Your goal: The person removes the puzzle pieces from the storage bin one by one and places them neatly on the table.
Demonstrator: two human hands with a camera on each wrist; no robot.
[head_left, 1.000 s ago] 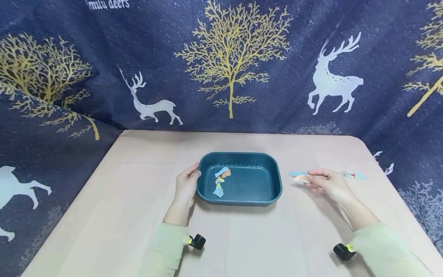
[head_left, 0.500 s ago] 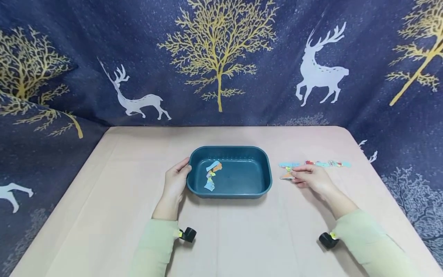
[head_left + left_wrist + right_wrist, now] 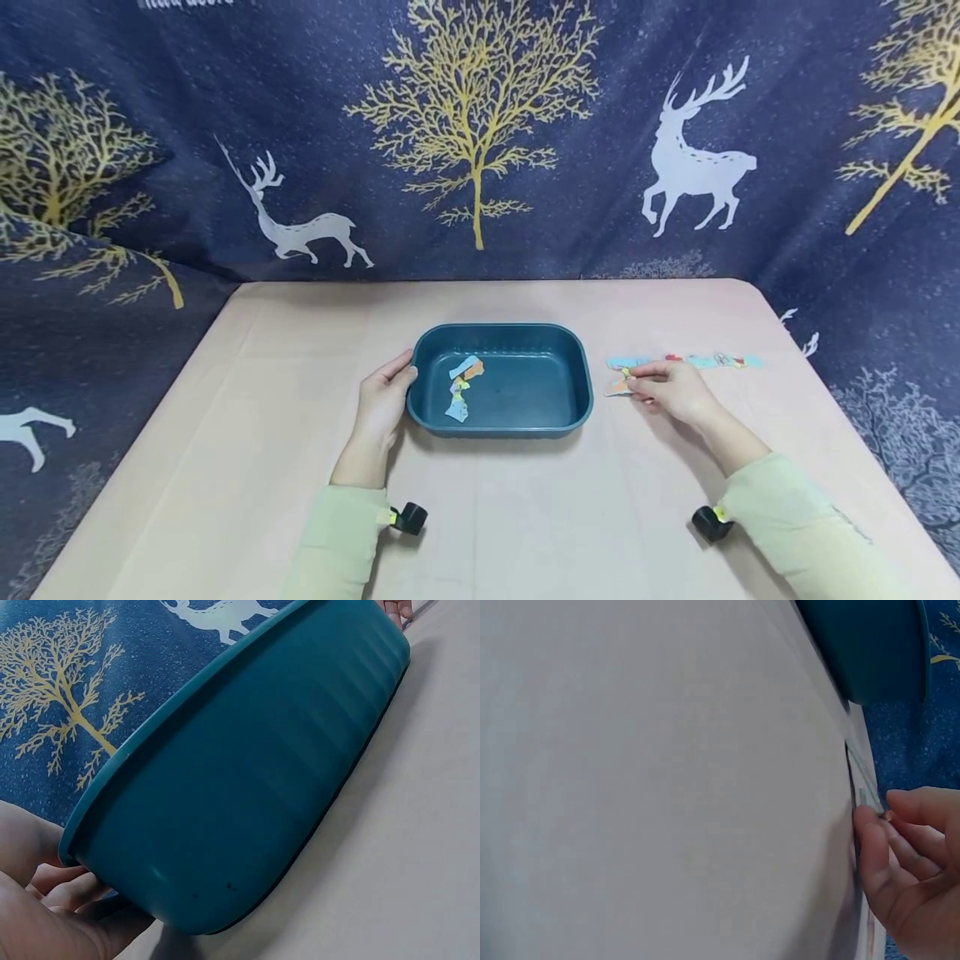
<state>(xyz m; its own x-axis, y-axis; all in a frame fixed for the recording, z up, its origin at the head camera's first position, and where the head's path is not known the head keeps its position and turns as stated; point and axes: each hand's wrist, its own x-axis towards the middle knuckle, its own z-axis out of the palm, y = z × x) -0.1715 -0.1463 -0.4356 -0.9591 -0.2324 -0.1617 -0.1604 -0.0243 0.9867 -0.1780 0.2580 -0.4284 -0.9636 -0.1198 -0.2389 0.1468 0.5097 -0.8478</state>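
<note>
At the tray's left end my left hand [image 3: 382, 398] grips the rim of the dark teal plastic tray [image 3: 517, 432], fingers partly hidden behind its wall in the left wrist view. Inside the tray, toward its left, lie a few flat printed puzzle pieces [image 3: 457, 408] in blue, yellow and orange. My right hand [image 3: 678, 392] pinches a small orange-and-white puzzle piece [image 3: 617, 388] between thumb and fingers, just right of the tray. Directly behind that piece is the left end of a row of light blue puzzle pieces [image 3: 705, 362], partly covered by my right hand.
A pale pinkish cloth [image 3: 525, 517] covers the table. Behind it hangs a dark blue curtain [image 3: 420, 208] printed with white deer and gold trees. Small black cameras [image 3: 411, 518] sit at both wrists.
My right hand has moved slightly left with the puzzle piece, bringing it close to the row's left end and uncovering more of the row. The head view has shifted; my left hand keeps its grip.
</note>
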